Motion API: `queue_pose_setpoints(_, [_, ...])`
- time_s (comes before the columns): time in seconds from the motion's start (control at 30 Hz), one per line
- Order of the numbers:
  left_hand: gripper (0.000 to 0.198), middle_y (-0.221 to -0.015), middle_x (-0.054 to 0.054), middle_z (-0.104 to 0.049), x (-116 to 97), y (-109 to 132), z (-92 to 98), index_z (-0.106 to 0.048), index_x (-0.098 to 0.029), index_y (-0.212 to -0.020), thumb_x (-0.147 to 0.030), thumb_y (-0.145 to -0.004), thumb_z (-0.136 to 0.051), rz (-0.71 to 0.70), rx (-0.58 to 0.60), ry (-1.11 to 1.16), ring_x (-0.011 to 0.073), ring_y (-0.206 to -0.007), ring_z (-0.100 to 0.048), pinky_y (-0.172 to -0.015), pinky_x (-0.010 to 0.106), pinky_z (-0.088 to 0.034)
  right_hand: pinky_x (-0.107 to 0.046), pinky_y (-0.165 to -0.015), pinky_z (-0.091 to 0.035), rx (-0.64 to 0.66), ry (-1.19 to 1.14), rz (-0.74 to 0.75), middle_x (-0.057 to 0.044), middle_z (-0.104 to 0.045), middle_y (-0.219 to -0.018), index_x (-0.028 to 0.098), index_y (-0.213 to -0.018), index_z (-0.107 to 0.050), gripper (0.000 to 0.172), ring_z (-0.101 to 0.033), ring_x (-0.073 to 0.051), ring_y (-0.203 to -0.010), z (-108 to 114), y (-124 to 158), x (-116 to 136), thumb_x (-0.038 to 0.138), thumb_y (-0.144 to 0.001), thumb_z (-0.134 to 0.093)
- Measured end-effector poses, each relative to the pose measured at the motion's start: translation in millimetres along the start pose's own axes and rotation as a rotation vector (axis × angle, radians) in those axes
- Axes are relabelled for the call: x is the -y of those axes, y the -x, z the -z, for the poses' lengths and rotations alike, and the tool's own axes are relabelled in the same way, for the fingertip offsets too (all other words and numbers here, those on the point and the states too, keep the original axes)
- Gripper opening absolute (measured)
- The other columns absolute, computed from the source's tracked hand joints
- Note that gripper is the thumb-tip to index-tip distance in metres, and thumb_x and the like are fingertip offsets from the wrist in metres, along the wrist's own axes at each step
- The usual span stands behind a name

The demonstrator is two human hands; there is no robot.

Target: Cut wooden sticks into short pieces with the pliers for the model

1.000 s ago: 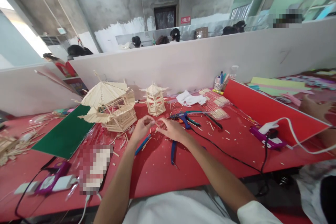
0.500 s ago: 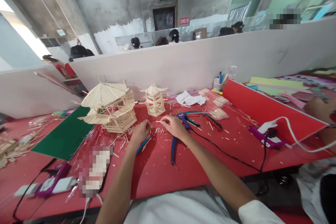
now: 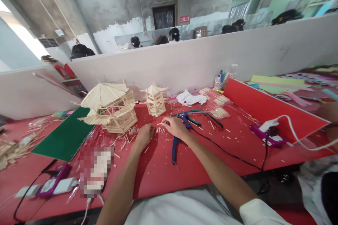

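My right hand (image 3: 173, 125) pinches a short pale wooden stick (image 3: 159, 123) between thumb and fingertips, just over the red tabletop. Close to its left is my left hand (image 3: 144, 135), fingers curled together; what they hold, if anything, is hidden. Small stick offcuts (image 3: 160, 130) lie scattered between the hands. Behind them stands a small stick pavilion (image 3: 155, 102), and to the left a larger stick pavilion (image 3: 112, 107) with a slatted roof. A blue glue gun (image 3: 186, 119) lies beside my right hand. Below that hand is a tool with a blue handle (image 3: 174, 150).
At left lie a green board (image 3: 63, 135), a purple power strip (image 3: 54, 181) and a phone (image 3: 96, 172). Bagged sticks (image 3: 216, 102) and a white cloth (image 3: 190, 98) are at the back. A red board (image 3: 266, 109) stands at right beside another power strip (image 3: 268, 137).
My left hand has shifted slightly right and down; the blue tool beneath it is no longer visible. My right hand stays nearly in place with the stick.
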State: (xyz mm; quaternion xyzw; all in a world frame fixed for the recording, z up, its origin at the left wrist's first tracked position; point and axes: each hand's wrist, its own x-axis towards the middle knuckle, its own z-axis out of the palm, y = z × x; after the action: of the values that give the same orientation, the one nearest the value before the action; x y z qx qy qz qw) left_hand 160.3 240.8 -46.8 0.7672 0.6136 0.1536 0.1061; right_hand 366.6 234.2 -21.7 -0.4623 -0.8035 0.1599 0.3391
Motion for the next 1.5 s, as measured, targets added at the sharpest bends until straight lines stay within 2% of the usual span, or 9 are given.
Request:
queue_pose_setpoints(0.13, [0.017, -0.09, 0.008, -0.073, -4.0, 0.5, -1.5, -0.068, -0.018, -0.098, -0.018, -0.088, -0.055, -0.025, -0.007, 0.064, 0.0202, -0.084, -0.067, -0.07, 0.026, -0.041, -0.025, -0.085, -0.042, 0.01, 0.023, 0.022, -0.006, -0.072, -0.102, 0.02, -0.1, -0.07, 0.018, -0.065, -0.017, -0.094, -0.2, 0.1, -1.9, 0.021, -0.096, -0.053])
queue_pose_setpoints(0.37, [0.025, -0.087, 0.007, -0.073, 0.9, -1.9, -3.3, -0.069, -0.019, -0.099, -0.008, -0.085, -0.052, -0.054, -0.014, 0.133, 0.0195, -0.083, -0.068, -0.071, 0.025, -0.043, -0.027, -0.088, -0.044, 0.01, 0.032, 0.014, -0.007, -0.072, -0.104, 0.019, -0.103, -0.071, 0.021, -0.066, -0.018, -0.095, -1.7, 0.0, -3.4, 0.021, -0.095, -0.052])
queue_pose_setpoints(0.5, [0.039, -0.094, 0.007, -0.072, 10.0, -5.5, -8.7, -0.066, -0.017, -0.11, 0.0, -0.077, -0.052, -0.129, 0.06, 0.241, 0.0175, -0.085, -0.066, -0.075, 0.025, -0.047, -0.027, -0.088, -0.044, 0.005, 0.04, 0.014, -0.006, -0.072, -0.104, 0.019, -0.103, -0.071, 0.021, -0.066, -0.018, -0.095, -1.4, 0.2, -3.1, 0.021, -0.095, -0.052])
queue_pose_setpoints(0.63, [0.049, -0.11, 0.01, -0.067, 11.5, -6.0, -9.6, -0.064, -0.016, -0.117, 0.003, -0.073, -0.052, -0.245, 0.047, 0.235, 0.0178, -0.089, -0.065, -0.08, 0.026, -0.05, -0.026, -0.087, -0.044, -0.002, 0.047, 0.019, -0.007, -0.072, -0.102, 0.019, -0.102, -0.071, 0.02, -0.066, -0.018, -0.093, -0.6, 0.1, -2.7, 0.02, -0.095, -0.052])
queue_pose_setpoints(0.77, [0.045, -0.114, 0.01, -0.068, 7.7, -4.7, -6.1, -0.065, -0.019, -0.115, 0.002, -0.077, -0.05, -0.365, 0.065, 0.209, 0.0202, -0.099, -0.065, -0.088, 0.028, -0.049, -0.026, -0.086, -0.044, -0.013, 0.048, 0.03, -0.007, -0.073, -0.101, 0.019, -0.1, -0.071, 0.019, -0.066, -0.017, -0.093, -1.4, -0.5, -3.7, 0.02, -0.095, -0.053])
queue_pose_setpoints(1.03, [0.032, -0.112, 0.008, -0.072, 7.4, -7.0, -8.5, -0.071, -0.018, -0.104, -0.003, -0.082, -0.053, -0.427, 0.061, 0.122, 0.0189, -0.103, -0.066, -0.093, 0.026, -0.047, -0.025, -0.082, -0.045, -0.057, 0.047, 0.056, -0.006, -0.074, -0.098, 0.019, -0.097, -0.072, 0.016, -0.067, -0.018, -0.088, -5.1, -0.9, -7.4, 0.017, -0.093, -0.056])
queue_pose_setpoints(1.2, [0.026, -0.106, 0.008, -0.073, 5.4, -7.8, -7.3, -0.074, -0.019, -0.098, -0.008, -0.085, -0.054, -0.439, 0.06, 0.092, 0.0188, -0.098, -0.067, -0.09, 0.026, -0.049, -0.026, -0.083, -0.046, -0.063, 0.051, 0.059, -0.006, -0.074, -0.098, 0.019, -0.097, -0.072, 0.016, -0.067, -0.018, -0.09, -6.4, -1.5, -9.3, 0.018, -0.093, -0.056])
queue_pose_setpoints(1.5, [0.023, -0.104, 0.01, -0.07, 3.3, -7.4, -4.1, -0.073, -0.018, -0.101, -0.014, -0.088, -0.054, -0.411, 0.063, 0.051, 0.019, -0.096, -0.066, -0.09, 0.027, -0.05, -0.026, -0.084, -0.046, -0.056, 0.048, 0.059, -0.006, -0.074, -0.099, 0.019, -0.097, -0.072, 0.017, -0.068, -0.018, -0.09, -7.1, -1.8, -10.9, 0.018, -0.093, -0.056])
